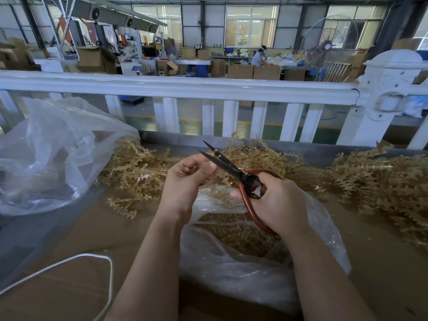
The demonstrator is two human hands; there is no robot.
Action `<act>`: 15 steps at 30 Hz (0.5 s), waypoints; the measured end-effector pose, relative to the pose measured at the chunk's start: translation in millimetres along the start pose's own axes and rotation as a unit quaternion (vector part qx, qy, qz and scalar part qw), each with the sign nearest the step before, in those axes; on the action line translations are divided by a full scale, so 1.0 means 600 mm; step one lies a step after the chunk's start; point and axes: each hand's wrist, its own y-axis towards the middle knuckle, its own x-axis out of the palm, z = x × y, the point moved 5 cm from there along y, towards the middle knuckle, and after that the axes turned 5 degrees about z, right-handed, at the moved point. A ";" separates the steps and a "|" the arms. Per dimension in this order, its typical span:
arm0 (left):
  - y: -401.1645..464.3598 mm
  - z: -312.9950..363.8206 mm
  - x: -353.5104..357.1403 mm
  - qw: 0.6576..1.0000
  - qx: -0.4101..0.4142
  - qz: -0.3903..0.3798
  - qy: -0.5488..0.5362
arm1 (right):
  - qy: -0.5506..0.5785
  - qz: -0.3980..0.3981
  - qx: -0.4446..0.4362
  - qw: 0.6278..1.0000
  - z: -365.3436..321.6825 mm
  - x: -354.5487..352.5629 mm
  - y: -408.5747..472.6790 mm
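Note:
My right hand (pixel 276 202) grips the red-brown handles of black-bladed scissors (pixel 228 163), whose blades are parted and point up-left. My left hand (pixel 187 179) pinches a thin tan plastic sprue strip (pixel 220 179) close under the blades. Both hands hover over an open clear plastic bag (pixel 231 262) that holds several small tan cut pieces (pixel 236 235).
Piles of tan plastic sprues lie at the middle (pixel 136 172) and right (pixel 379 184) of the brown table (pixel 69 232). A crumpled clear bag (pixel 46 156) sits at left, a white cord (pixel 92 258) near the front. A white railing (pixel 185 89) runs behind the table.

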 end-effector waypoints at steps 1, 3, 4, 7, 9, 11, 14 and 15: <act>0.000 0.001 -0.001 1.000 0.010 0.007 0.002 | 0.002 -0.001 0.001 1.000 0.001 0.000 0.000; 0.002 0.000 -0.002 1.000 0.026 0.009 0.011 | 0.003 -0.005 0.002 1.000 0.002 0.003 -0.001; 0.003 -0.001 -0.001 0.999 0.029 0.006 0.020 | 0.003 -0.009 0.003 1.000 0.003 0.005 0.000; 0.005 -0.006 0.000 0.999 0.022 -0.001 0.034 | 0.000 -0.027 0.004 1.000 0.005 0.010 0.000; 0.004 -0.005 0.003 0.999 0.018 -0.007 0.031 | 0.003 -0.030 0.005 1.000 0.005 0.012 0.000; 0.002 -0.005 0.008 1.000 0.011 -0.013 0.015 | 0.010 -0.034 0.010 0.999 0.005 0.013 0.000; 0.001 -0.009 0.014 1.000 -0.012 -0.011 -0.020 | 0.020 -0.045 0.014 0.999 0.007 0.018 0.000; 0.000 -0.012 0.015 0.999 -0.025 -0.007 -0.032 | 0.027 -0.051 0.016 0.998 0.008 0.019 0.000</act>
